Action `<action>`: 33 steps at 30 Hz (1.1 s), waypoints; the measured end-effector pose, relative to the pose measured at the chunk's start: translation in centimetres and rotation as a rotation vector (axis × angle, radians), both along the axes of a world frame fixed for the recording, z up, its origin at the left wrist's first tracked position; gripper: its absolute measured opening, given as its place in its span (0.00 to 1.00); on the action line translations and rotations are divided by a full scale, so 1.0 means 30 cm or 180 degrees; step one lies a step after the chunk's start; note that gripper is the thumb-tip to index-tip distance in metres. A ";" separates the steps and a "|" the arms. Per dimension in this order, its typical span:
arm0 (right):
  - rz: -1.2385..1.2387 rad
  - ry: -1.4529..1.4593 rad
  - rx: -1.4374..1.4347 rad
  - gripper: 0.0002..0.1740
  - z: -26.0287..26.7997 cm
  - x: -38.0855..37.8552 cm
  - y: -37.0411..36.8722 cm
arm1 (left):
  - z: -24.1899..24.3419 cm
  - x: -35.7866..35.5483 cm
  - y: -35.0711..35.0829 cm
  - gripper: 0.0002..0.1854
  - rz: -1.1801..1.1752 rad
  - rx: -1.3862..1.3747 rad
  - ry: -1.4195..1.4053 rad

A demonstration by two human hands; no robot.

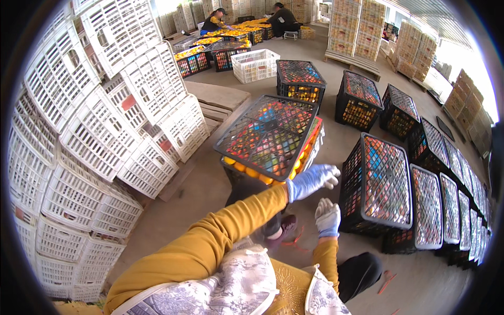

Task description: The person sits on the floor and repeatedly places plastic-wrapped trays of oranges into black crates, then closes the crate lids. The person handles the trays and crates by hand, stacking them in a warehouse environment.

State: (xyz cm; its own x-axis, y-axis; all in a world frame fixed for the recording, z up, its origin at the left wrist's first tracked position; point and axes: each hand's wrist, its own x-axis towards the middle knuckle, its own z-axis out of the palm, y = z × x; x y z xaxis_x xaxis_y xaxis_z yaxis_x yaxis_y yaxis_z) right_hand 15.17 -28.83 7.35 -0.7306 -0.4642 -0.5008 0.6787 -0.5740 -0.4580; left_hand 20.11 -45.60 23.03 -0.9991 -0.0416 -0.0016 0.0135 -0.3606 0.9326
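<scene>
My left hand (314,182), in a white and blue knit glove, reaches across past the near corner of a black plastic crate (232,173). Its fingers are apart, and nothing shows in them. Just below, my right hand (327,219), gloved alike, is raised with loosely bent fingers and no visible object. Orange fruit (252,172) fills the crate to its top. A black lattice lid (271,136) lies tilted over it, with colourful printed material showing beneath. A red edge (311,138) runs along the crate's right side, where whitish strips (321,138) hang.
Lidded black crates (388,181) stand in rows on the right. White crates (130,98) are stacked high on the left beside a wooden pallet (216,96). Red strap scraps (388,281) lie on the floor. Two people (214,23) sit by fruit-filled crates at the back.
</scene>
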 end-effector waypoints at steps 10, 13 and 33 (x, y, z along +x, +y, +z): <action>0.0401 0.0863 0.0462 0.30 0.253 0.140 -0.132 | 0.099 0.411 -0.552 0.19 0.0625 -0.0305 0.0121; 0.0661 0.1245 0.1159 0.28 0.337 0.088 -0.193 | 0.069 0.442 -0.769 0.20 0.1265 -0.0209 -0.0073; 0.3155 0.4098 0.5244 0.39 0.266 -0.241 -0.586 | -0.303 0.217 -1.342 0.36 0.1413 -0.3837 -0.2335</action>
State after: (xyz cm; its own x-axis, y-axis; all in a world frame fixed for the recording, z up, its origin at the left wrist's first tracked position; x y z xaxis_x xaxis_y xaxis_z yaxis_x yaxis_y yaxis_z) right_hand 7.95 -46.40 15.34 -0.7498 -0.5801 -0.3182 -0.5044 0.8125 -0.2924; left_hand 26.62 -85.85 13.93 -0.6957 -0.6797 -0.2323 -0.6831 0.5260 0.5066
